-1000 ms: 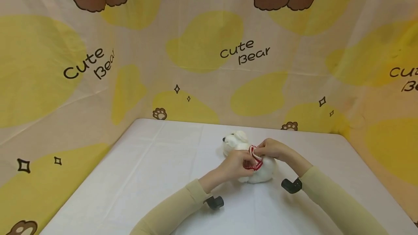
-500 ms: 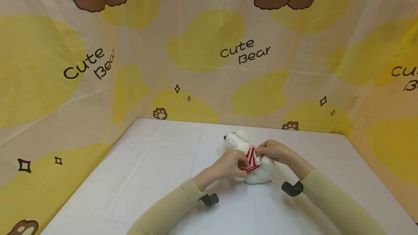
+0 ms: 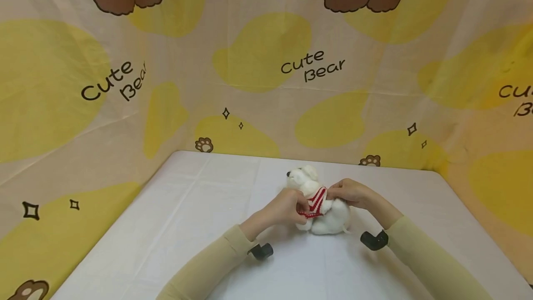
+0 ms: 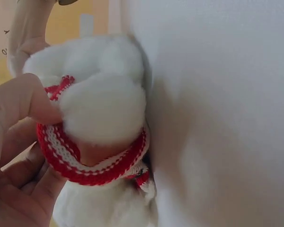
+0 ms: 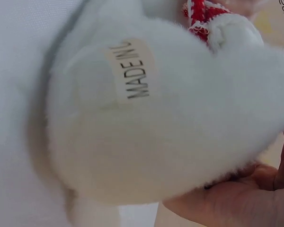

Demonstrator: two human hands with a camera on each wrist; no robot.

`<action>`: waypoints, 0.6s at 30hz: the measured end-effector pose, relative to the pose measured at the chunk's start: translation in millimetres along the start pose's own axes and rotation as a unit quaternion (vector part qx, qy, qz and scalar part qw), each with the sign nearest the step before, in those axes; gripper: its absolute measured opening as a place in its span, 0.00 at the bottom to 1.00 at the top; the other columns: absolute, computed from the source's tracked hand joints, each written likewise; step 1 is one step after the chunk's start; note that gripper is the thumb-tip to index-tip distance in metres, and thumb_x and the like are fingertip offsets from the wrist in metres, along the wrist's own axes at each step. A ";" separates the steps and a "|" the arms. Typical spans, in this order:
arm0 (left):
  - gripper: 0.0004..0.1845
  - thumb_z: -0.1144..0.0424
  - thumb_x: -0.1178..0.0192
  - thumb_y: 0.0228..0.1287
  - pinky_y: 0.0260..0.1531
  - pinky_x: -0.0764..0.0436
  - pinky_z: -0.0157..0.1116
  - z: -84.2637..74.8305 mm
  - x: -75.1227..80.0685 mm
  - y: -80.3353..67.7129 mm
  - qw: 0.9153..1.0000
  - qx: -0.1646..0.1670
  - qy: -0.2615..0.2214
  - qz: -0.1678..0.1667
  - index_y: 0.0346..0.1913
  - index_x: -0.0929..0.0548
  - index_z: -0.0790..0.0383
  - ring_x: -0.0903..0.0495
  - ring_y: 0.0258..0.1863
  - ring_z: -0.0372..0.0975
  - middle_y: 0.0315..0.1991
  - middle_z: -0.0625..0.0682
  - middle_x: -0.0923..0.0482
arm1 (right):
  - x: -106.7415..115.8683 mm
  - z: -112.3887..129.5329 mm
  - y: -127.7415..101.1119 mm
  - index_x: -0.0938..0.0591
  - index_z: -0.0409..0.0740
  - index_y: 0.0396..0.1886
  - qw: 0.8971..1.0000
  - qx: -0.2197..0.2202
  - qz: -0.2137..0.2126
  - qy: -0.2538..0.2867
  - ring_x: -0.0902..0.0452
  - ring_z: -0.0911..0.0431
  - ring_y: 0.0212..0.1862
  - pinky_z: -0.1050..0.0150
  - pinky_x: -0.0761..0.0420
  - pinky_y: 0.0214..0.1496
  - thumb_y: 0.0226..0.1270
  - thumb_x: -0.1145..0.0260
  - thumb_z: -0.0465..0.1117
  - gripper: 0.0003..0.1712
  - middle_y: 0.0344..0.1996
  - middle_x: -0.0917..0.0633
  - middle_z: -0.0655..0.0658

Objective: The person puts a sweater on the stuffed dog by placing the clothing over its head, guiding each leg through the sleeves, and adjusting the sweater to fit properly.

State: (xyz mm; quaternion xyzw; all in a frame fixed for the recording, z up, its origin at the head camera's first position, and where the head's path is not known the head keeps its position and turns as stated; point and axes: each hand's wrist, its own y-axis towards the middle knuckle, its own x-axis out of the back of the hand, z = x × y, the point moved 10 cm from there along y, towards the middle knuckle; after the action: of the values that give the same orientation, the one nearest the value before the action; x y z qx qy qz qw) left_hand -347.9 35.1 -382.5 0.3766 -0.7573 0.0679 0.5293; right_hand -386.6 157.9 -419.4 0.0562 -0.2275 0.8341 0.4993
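A white plush dog (image 3: 333,221) sits on the white table, its nose toward the left and its tail end to the right. Round its body lies a red-and-white striped knitted vest (image 3: 318,202). My left hand (image 3: 285,207) pinches the vest's lower front edge; in the left wrist view its thumb and fingers (image 4: 23,97) hold the knit band beside a white paw (image 4: 104,109). Behind the vest, my right hand (image 3: 349,192) grips the dog's back with curled fingers. The right wrist view shows the dog's rump with a printed tag (image 5: 132,71), above that hand's palm (image 5: 232,203).
The white tabletop (image 3: 200,226) extends on both sides of the dog. A printed cloth (image 3: 258,105) with bears and lettering hangs along the back and sides. Black wrist devices (image 3: 374,240) stick out below both sleeve cuffs.
My left hand has moved left, drawing the vest's edge forward along the dog, so more stripes and a white limb show. The dog's head has tipped slightly up and right. My right hand stays nearly still.
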 end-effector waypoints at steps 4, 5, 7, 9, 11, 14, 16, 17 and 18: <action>0.08 0.67 0.27 0.38 0.25 0.32 0.21 3.5 -0.1 -1.4 1.000 0.005 -0.004 0.001 0.24 0.15 0.57 0.33 0.24 0.28 0.22 0.42 0.27 | 0.5 -1.9 1.4 0.17 0.29 0.38 1.000 -0.003 0.007 -0.001 0.22 0.60 0.35 0.64 0.19 0.41 0.56 0.40 0.37 0.15 0.29 0.17 0.50; 0.08 0.67 0.27 0.38 0.25 0.32 0.21 4.4 0.2 -1.8 1.000 0.008 -0.007 0.001 0.24 0.15 0.57 0.32 0.24 0.28 0.22 0.42 0.27 | 1.0 -2.4 1.4 0.17 0.30 0.38 1.000 -0.004 0.008 -0.002 0.22 0.60 0.36 0.64 0.19 0.41 0.56 0.40 0.37 0.14 0.29 0.17 0.50; 0.08 0.67 0.27 0.38 0.25 0.31 0.21 5.7 0.9 -2.2 1.000 0.010 -0.008 0.001 0.24 0.15 0.57 0.32 0.24 0.28 0.22 0.42 0.26 | 1.5 -3.4 1.3 0.17 0.31 0.38 1.000 -0.005 0.011 -0.004 0.22 0.60 0.36 0.64 0.19 0.41 0.57 0.40 0.37 0.14 0.30 0.17 0.50; 0.07 0.67 0.28 0.38 0.25 0.32 0.21 7.0 1.3 -2.4 1.000 0.012 -0.001 -0.001 0.23 0.16 0.57 0.32 0.24 0.27 0.22 0.42 0.27 | 1.6 -3.2 0.8 0.17 0.31 0.38 1.000 -0.004 0.016 -0.009 0.22 0.60 0.36 0.63 0.19 0.41 0.58 0.39 0.38 0.14 0.30 0.17 0.50; 0.06 0.67 0.29 0.38 0.24 0.33 0.21 8.7 2.3 -2.9 1.000 0.017 0.005 -0.003 0.22 0.17 0.56 0.33 0.23 0.27 0.21 0.41 0.27 | 1.4 -3.0 0.5 0.17 0.32 0.37 1.000 -0.003 0.021 -0.010 0.22 0.60 0.37 0.63 0.19 0.42 0.58 0.39 0.38 0.13 0.31 0.17 0.50; 0.06 0.68 0.30 0.37 0.23 0.34 0.21 12.6 2.7 -3.5 0.999 0.028 0.019 -0.006 0.21 0.18 0.56 0.34 0.22 0.27 0.20 0.41 0.29 | 1.6 -3.4 1.2 0.17 0.33 0.37 1.000 -0.007 0.024 -0.014 0.22 0.59 0.37 0.62 0.19 0.43 0.58 0.39 0.39 0.13 0.32 0.17 0.50; 0.06 0.68 0.30 0.37 0.23 0.34 0.22 15.3 3.1 -3.7 0.999 0.036 0.014 -0.010 0.21 0.18 0.56 0.34 0.21 0.28 0.20 0.41 0.29 | 2.1 -3.3 1.9 0.17 0.34 0.35 0.999 -0.007 0.024 -0.020 0.23 0.59 0.37 0.62 0.19 0.42 0.57 0.39 0.39 0.12 0.32 0.18 0.50; 0.06 0.68 0.30 0.37 0.23 0.33 0.22 17.2 3.2 -3.6 0.999 0.040 0.011 -0.014 0.21 0.18 0.56 0.34 0.21 0.28 0.19 0.41 0.28 | 2.1 -2.4 1.8 0.17 0.35 0.34 0.999 -0.004 0.025 -0.025 0.23 0.59 0.37 0.62 0.19 0.41 0.58 0.39 0.38 0.11 0.32 0.18 0.50; 0.07 0.69 0.30 0.37 0.24 0.32 0.22 19.2 2.9 -3.7 0.999 0.045 0.003 -0.017 0.21 0.18 0.56 0.33 0.22 0.27 0.19 0.40 0.28 | 2.4 -2.4 2.6 0.17 0.36 0.32 0.999 -0.005 0.023 -0.029 0.23 0.59 0.36 0.62 0.19 0.40 0.57 0.39 0.38 0.10 0.31 0.18 0.50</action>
State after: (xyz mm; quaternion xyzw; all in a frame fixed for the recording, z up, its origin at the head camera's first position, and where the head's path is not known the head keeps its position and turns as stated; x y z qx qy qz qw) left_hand -360.4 21.5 -389.4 0.4125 -0.7456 0.0942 0.5148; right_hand -389.6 159.8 -421.6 0.0725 -0.2468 0.8425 0.4733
